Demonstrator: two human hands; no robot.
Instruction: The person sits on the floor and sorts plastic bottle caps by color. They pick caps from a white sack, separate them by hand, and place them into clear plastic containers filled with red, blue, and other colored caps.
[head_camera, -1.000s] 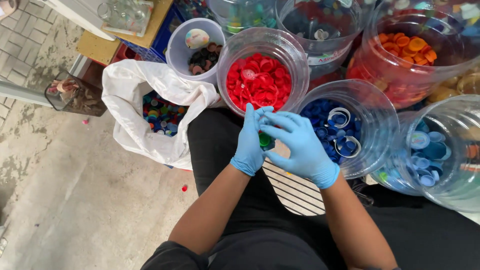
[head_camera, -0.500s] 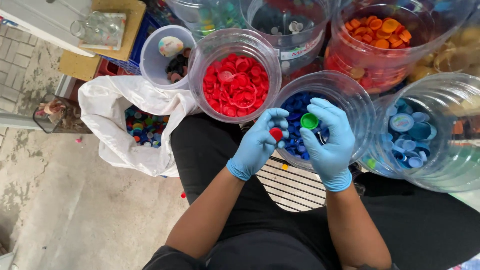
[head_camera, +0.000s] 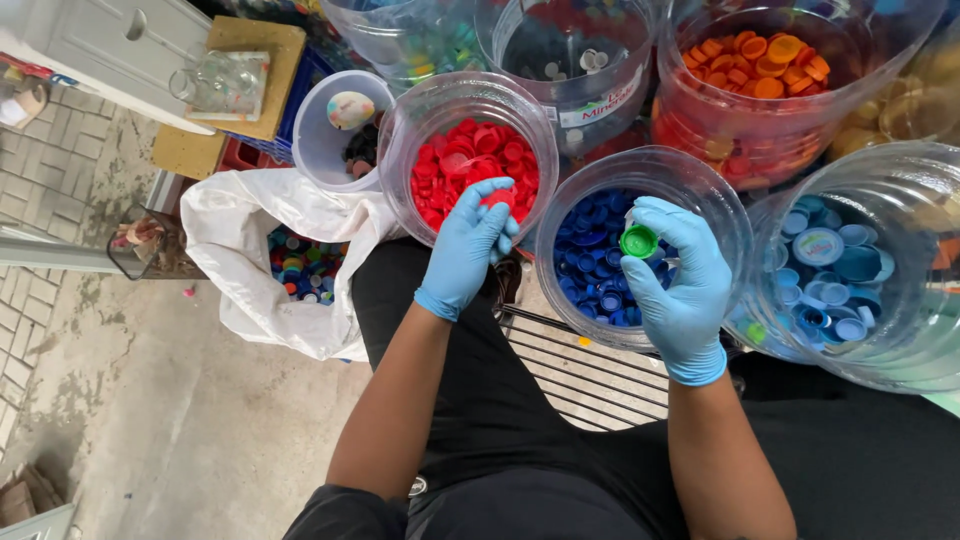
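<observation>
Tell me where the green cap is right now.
Head view, right of centre: the green cap sits in the right hand fingertips, over the jar of blue caps.

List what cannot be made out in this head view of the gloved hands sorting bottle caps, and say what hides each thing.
- Red cap: mostly covered by the left hand fingers.
- White sack contents: folds hide most caps.
- Yellow-cap container: cut off by the right edge.
- Right hand palm: turned away; only the green cap shows.

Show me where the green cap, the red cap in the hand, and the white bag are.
green cap (head_camera: 638, 241), head view, on its open top, held by the right hand.
red cap (head_camera: 499, 198), head view, on its visible upper side, at the left hand's fingertips.
white bag (head_camera: 240, 210), head view, on its folded upper edge.
</observation>
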